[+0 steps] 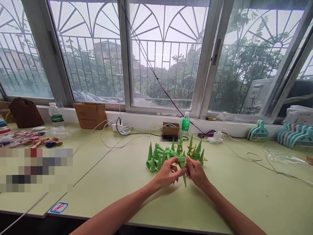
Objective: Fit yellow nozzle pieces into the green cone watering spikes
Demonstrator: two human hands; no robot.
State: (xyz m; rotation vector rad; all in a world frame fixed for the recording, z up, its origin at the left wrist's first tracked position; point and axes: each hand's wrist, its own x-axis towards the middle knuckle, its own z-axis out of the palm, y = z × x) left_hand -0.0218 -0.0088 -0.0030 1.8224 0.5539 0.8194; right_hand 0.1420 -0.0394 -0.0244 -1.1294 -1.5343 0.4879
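My left hand [167, 173] has thumb and fingers closed round a green plant watering spike [182, 165], its tapered tip pointing down toward the table. At the spike's right side, my right hand [196, 172] is closed in a pinch at a small yellow valve [186, 163], mostly covered by the fingers. Just beyond both hands stands and lies a cluster of green spikes [153, 164]. On the right of that cluster, several spikes carry yellow valves [205, 160] sticking out sideways.
Behind the cluster are a small cardboard box [171, 130] and a green-labelled bottle [186, 123]. Cables [254, 158] and a power strip [215, 139] run along the back. Teal hangers [258, 132] stand at right. A larger carton [90, 116] and wooden toys [50, 142] are left.
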